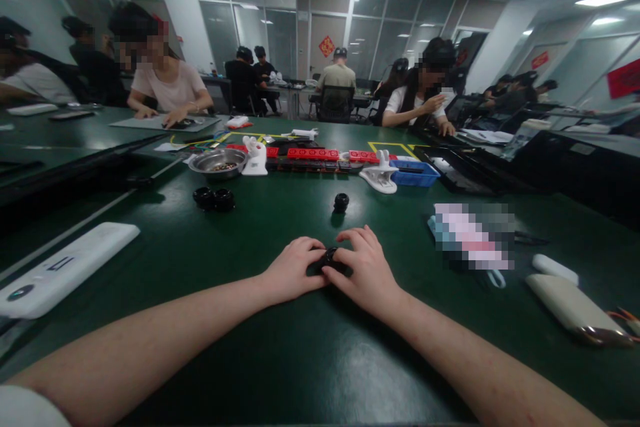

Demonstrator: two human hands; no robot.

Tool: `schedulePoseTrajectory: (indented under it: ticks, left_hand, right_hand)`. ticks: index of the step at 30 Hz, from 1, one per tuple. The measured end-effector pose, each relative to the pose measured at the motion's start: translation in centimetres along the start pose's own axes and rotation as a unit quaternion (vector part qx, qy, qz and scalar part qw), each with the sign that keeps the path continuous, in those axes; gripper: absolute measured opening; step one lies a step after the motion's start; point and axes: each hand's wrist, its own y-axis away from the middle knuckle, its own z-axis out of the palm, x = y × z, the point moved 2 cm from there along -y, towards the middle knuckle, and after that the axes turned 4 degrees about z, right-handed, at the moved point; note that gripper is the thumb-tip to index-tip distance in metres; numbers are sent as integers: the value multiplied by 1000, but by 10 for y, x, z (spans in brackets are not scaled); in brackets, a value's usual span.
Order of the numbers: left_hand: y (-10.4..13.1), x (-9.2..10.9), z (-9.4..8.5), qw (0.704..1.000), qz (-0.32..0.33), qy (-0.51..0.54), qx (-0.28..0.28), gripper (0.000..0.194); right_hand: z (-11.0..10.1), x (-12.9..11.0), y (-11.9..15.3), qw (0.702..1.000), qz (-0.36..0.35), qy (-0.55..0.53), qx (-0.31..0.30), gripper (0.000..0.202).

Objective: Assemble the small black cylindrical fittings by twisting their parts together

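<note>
Both my hands meet low over the green table, around a small black round part (330,255). My left hand (296,265) has its fingers closed on the part's left side. My right hand (367,267) grips it from the right with thumb and fingers, which hide much of it. Just beyond them stands a similar black piece (341,203), apparently a short stack. Farther left, more black round pieces (214,199) stand in two short stacks side by side.
A steel bowl (219,164) of small parts, red boxes (315,154), white stands (380,177) and a blue tray (423,175) line the back. A white case (70,267) lies left; a beige power bank (575,307) lies right. Two people work across the table.
</note>
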Motion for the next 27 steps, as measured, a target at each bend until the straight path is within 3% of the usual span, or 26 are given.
schedulePoseTrajectory:
  ticks: [6, 11, 16, 20, 27]
  left_hand:
    - [0, 3, -3, 1000, -5, 0, -5, 29]
    - [1, 1, -1, 1000, -1, -5, -8, 32]
    - [0, 1, -1, 1000, 7, -2, 3, 29]
    - [0, 1, -1, 1000, 8, -2, 2, 32]
    - [1, -1, 1, 1000, 4, -5, -4, 39]
  right_hand:
    - [-5, 0, 1, 999, -8, -20, -37, 8]
    - [-2, 0, 0, 1000, 6, -11, -12, 19]
    - [-3, 2, -1, 999, -3, -27, -36, 3]
    - [-7, 7, -1, 997, -15, -41, -64, 7]
    - [-3, 6, -1, 997, -49, -28, -61, 14]
